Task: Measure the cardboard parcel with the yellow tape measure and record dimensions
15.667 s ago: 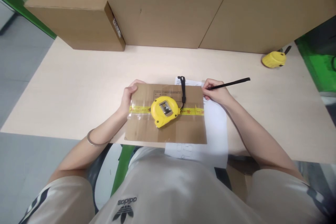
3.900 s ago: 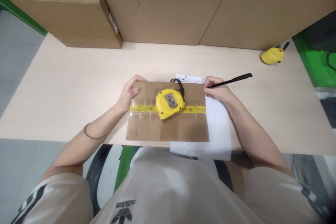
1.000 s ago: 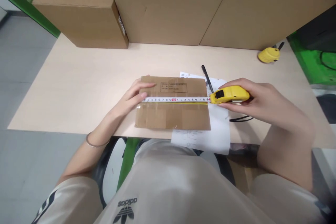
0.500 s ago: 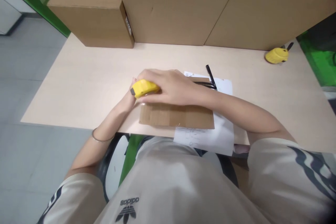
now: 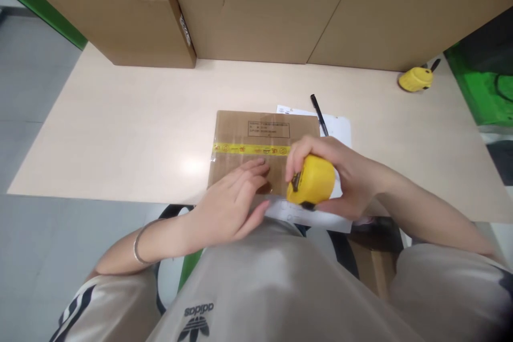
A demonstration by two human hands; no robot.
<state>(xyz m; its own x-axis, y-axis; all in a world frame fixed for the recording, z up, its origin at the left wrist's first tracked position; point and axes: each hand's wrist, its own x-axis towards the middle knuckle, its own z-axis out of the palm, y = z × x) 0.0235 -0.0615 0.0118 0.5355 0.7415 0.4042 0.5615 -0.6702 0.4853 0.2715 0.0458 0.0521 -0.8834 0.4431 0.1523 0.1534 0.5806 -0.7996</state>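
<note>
A cardboard box (image 5: 236, 131) with yellow printed tape across its top lies near the table's front edge. My right hand (image 5: 336, 171) is wrapped round a yellow tape measure (image 5: 316, 179), held over the box's right front part. No drawn-out blade shows. My left hand (image 5: 236, 200) rests with fingers stretched over the front left part of the box, its thumb apart. White paper (image 5: 340, 131) sticks out from under the box, with handwriting on its front part. A black pen (image 5: 318, 112) lies on the paper beyond the box's right side.
A second yellow tape measure (image 5: 416, 79) sits at the table's far right. Large cardboard boxes (image 5: 256, 10) line the back of the table (image 5: 120, 133), with a flatter carton (image 5: 116, 24) standing at the back left. Below the front edge are a chair and another carton.
My right hand has carried the tape measure from the box's left side to its right front. My left hand has come from the left edge onto the front of the box, uncovering its top.
</note>
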